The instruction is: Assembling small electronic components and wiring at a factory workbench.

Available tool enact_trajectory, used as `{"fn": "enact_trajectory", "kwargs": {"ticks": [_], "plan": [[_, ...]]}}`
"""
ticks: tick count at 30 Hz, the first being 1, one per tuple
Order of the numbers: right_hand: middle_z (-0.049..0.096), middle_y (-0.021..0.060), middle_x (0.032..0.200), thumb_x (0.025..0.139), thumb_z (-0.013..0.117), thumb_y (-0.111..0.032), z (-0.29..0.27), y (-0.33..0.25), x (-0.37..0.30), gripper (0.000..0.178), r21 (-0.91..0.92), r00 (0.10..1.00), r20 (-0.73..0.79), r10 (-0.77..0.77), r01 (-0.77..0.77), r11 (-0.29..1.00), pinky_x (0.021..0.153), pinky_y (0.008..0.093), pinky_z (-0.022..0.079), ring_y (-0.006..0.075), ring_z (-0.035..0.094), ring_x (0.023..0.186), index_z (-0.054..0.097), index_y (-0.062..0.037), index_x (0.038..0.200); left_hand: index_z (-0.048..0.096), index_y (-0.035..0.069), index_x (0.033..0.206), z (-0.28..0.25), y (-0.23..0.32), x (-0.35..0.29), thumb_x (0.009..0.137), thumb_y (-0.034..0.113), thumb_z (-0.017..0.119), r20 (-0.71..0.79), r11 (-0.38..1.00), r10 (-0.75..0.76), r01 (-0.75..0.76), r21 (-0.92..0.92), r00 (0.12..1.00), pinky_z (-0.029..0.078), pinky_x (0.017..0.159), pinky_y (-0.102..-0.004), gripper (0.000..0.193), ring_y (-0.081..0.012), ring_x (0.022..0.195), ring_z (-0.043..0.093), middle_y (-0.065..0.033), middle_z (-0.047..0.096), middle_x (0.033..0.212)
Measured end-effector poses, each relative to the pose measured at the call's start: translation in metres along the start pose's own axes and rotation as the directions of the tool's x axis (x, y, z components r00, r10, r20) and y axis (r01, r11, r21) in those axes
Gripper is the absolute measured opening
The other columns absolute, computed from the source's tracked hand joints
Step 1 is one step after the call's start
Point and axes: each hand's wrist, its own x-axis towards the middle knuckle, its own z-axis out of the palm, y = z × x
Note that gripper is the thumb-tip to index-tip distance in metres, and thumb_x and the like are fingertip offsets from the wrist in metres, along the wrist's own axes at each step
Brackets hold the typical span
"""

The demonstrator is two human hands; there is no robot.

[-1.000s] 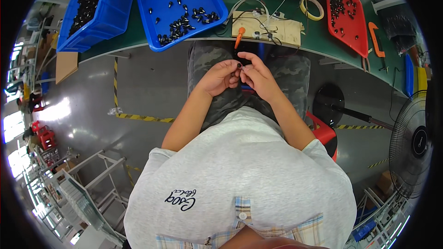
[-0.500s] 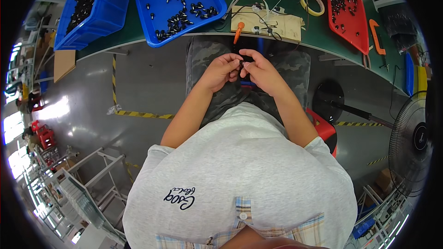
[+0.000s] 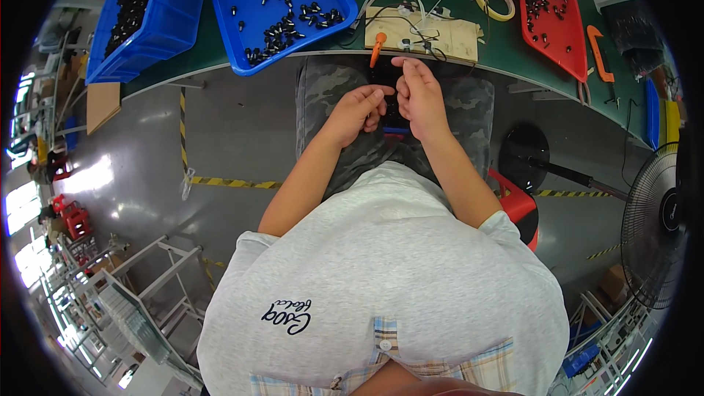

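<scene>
Above my lap, my left hand [image 3: 360, 112] is closed, its thumb against the index finger and the other fingers curled in. What it holds, if anything, is too small to make out. Just to its right and a little farther forward, my right hand [image 3: 421, 100] is closed too, thumb and fingers bent together close to the bench edge. Its grip hides whatever may be in it. An orange-handled tool [image 3: 378, 49] stands at the front of a wooden board [image 3: 458, 40], near the right fingertips. A gap separates the two hands.
On the green bench [image 3: 345, 40] are a blue tray [image 3: 249, 22] and a deep blue bin [image 3: 172, 33], both with small black parts. Right of the board lie a tape roll [image 3: 512, 9], a red tray [image 3: 561, 40] with similar parts, and an orange tool [image 3: 600, 55]. A fan [image 3: 653, 220] stands right.
The hands were together at a small dark part and have come apart. My right hand has moved forward toward the bench edge; my left hand has hardly moved.
</scene>
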Motion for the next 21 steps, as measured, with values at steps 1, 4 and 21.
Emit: {"fn": "enact_trajectory", "kwargs": {"ticks": [1, 4, 21], "plan": [[0.043, -0.0080, 0.065, 0.107, 0.053, -0.032, 0.002, 0.000, 0.003, 0.025, 0.001, 1.000, 0.001, -0.002, 0.002, 1.000, 0.039, 0.0210, 0.021, 0.0010, 0.031, 0.046, 0.062, -0.0110, 0.117, 0.061, 0.000, 0.126, -0.001, 0.000, 0.000, 0.106, 0.025, 0.055, 0.005, 1.000, -0.006, 0.006, 0.007, 1.000, 0.036, 0.052, -0.0236, 0.033, -0.0076, 0.059, 0.045, -0.0012, 0.056, 0.083], [0.043, -0.0078, 0.065, 0.108, 0.052, -0.031, 0.004, -0.001, 0.009, 0.024, 0.047, 0.999, -0.049, 0.002, 0.000, 0.999, 0.039, 0.0210, 0.021, 0.0014, 0.030, 0.045, 0.062, -0.0113, 0.116, 0.062, 0.000, 0.126, -0.003, -0.001, 0.001, 0.107, 0.026, 0.054, 0.009, 1.000, -0.015, 0.015, 0.012, 1.000, 0.036, 0.052, -0.0236, 0.034, -0.0075, 0.059, 0.044, -0.0009, 0.056, 0.082], [0.042, -0.0052, 0.064, 0.107, 0.050, -0.026, 0.009, 0.003, 0.013, 0.020, 0.163, 0.999, -0.034, 0.009, -0.003, 0.987, 0.037, 0.0217, 0.022, 0.0032, 0.031, 0.044, 0.059, -0.0087, 0.109, 0.060, 0.002, 0.127, -0.005, 0.003, -0.002, 0.108, 0.031, 0.050, 0.059, 0.996, -0.040, 0.044, -0.083, 0.997, 0.036, 0.054, -0.0233, 0.036, -0.0067, 0.060, 0.043, 0.0005, 0.056, 0.083]]}}
